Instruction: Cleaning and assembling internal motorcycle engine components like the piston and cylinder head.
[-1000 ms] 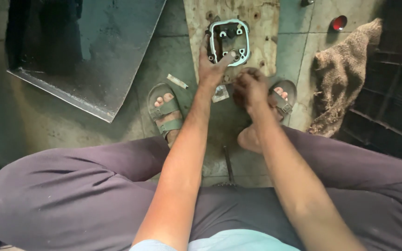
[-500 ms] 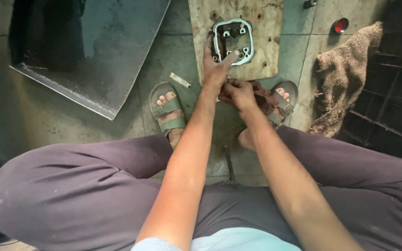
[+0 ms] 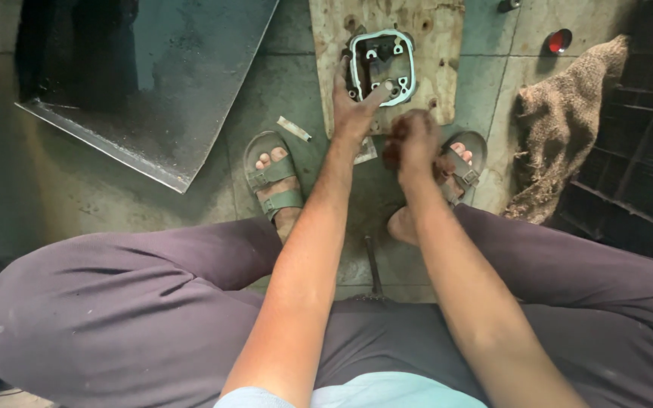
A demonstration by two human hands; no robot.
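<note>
Since the earlier frames, both hands have stayed at the near edge of the wooden board (image 3: 432,45) in the upper centre of the frame, the right hand (image 3: 415,140) having closed up beside the left. Left hand (image 3: 354,109) lies with fingers spread, the thumb touching the lower rim of the metal engine cover (image 3: 382,64) — a pale-green-edged casting resting flat on the board. Right hand is clenched just below the board; motion blur prevents any reading of what, if anything, it grips. Its knuckles partly cover the sandalled foot (image 3: 462,162) beneath. Frame edge cuts off the metal sheet (image 3: 153,83) at upper left; the burlap cloth (image 3: 561,121) lies at right.
</note>
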